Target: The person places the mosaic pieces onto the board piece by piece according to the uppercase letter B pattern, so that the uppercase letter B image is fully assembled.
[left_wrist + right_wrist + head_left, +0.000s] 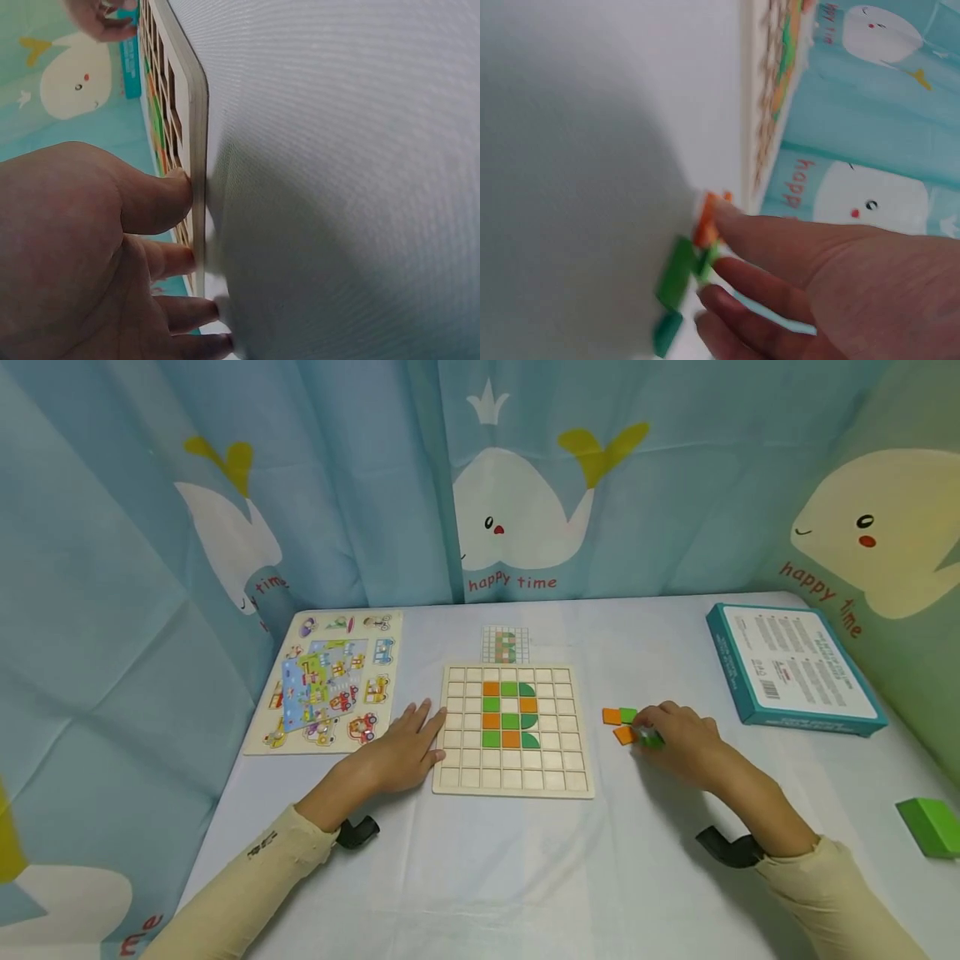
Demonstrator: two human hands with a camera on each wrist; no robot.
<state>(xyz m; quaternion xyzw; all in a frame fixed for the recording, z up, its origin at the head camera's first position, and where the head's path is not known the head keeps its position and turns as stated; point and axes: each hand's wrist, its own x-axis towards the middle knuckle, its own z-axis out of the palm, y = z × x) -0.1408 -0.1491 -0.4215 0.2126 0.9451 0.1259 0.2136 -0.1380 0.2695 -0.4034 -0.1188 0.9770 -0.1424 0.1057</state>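
A wooden grid board [471, 778] lies mid-table, with orange, green and dark green tiles [510, 721] set in its middle cells. My left hand [408, 750] rests at the board's left side; in the left wrist view its thumb and a finger touch the board's edge [198, 135]. Right of the board, my right hand [678, 742] reaches down over a small group of loose tiles [611, 716]. In the right wrist view, the thumb overlaps an orange tile [707, 225], with a green tile [676, 274] and a dark green piece [667, 334] close by. Blur hides the exact contact.
Behind the board lies a pattern card [505, 645]. A picture puzzle board [262, 743] with a colourful sheet [300, 710] on it is at left. At right are a teal box [802, 668] and a green block [930, 827]. A whale-print curtain [375, 485] surrounds the table.
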